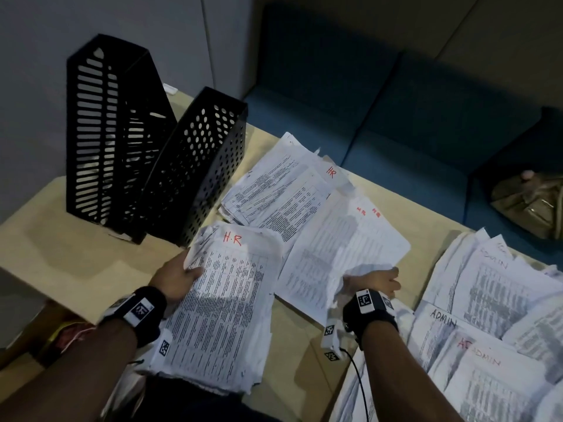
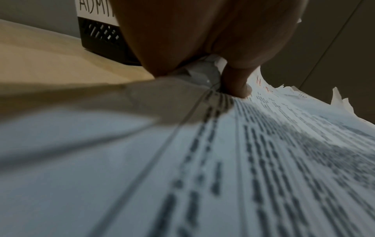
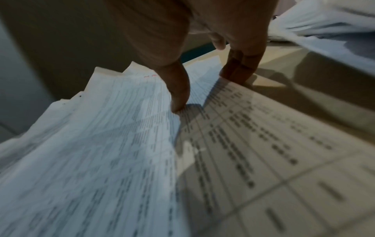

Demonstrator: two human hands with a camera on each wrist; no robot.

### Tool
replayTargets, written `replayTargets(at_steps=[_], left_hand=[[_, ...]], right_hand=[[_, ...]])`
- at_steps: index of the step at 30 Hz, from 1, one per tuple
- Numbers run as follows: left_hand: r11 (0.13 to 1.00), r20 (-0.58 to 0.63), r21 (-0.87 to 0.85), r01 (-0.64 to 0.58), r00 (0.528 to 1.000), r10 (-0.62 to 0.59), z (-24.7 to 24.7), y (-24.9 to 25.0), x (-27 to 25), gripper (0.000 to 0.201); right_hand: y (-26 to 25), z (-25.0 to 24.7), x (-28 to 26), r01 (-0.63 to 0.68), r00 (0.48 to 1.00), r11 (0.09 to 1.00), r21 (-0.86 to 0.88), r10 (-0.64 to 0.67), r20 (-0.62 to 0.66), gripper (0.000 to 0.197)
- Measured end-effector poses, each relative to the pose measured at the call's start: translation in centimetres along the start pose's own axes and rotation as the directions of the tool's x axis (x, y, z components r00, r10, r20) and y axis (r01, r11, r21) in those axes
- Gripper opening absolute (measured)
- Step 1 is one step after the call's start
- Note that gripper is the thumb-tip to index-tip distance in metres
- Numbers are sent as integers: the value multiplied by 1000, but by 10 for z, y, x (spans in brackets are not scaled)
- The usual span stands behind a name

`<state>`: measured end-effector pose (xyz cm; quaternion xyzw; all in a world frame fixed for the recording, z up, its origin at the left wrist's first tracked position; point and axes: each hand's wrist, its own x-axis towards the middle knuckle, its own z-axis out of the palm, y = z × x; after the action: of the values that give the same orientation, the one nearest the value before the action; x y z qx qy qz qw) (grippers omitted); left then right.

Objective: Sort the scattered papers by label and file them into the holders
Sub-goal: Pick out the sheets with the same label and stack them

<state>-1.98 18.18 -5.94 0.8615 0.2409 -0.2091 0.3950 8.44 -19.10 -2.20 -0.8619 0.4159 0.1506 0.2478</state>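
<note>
Sorting looks approx. half done, filing not begun. Left hand (image 1: pixel 175 277) grips a thick HR stack (image 1: pixel 225 300) at its left edge, thumb on top, fingers (image 2: pixel 237 83) curled round the sheets; stack hangs partly over the near counter (image 1: pixel 76 254) edge. Right hand (image 1: pixel 376 281) pinches a few loose HR sheets (image 1: pixel 344 239) lying just right of that stack, thumb and fingertips (image 3: pixel 180 99) on the paper's near edge.

More HR-marked pages (image 1: pixel 280 184) lie fanned behind, not yet gathered. ADMIN papers (image 1: pixel 493 315) are grouped at the far right, well apart from the HR lot but in a loose, overlapping heap, not squared up.

Two black holders (image 1: pixel 122 141) stand at the left rear of the counter; through the slots they seem to hold no papers, though I can't be sure. One carries an ADMIN label (image 2: pixel 95 8), per left wrist view.

Left to do, I'd judge: collect remaining HR pages, tidy ADMIN heap, file both.
</note>
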Motion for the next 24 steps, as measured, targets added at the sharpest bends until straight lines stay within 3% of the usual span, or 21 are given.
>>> replayTargets(at_steps=[4,7,10,12,16,19,24], left_hand=[[1000,3,0,-10,1000,10,0,1,-1,56],[1000,9,-3,-30,1000,30,0,0,-3,57],[1000,-22,25,2,1000,-2,2,5,-4,55],[999,-37,24,22,999,-22,3,8,-4,52],[1000,-30,-8,27,999,-27,3,9,-3,52],[999,-31,-34,43,999,-44,4,8,-5,51],[999,-32,-26,35,999,-35,4,6,-3,57]], right_hand=[[3,0,17,-35,987,998,60,25,158,88],[10,-2,17,20,996,1000,-2,-20,83,60],[7,-4,10,-8,1000,997,-81,10,20,84],[2,-5,14,-32,995,999,1,32,98,92],[4,-5,22,-77,985,997,-30,81,151,80],[5,-1,18,-23,982,1000,-8,24,186,65],[-8,-1,1,-5,1000,980,-198,8,13,56]])
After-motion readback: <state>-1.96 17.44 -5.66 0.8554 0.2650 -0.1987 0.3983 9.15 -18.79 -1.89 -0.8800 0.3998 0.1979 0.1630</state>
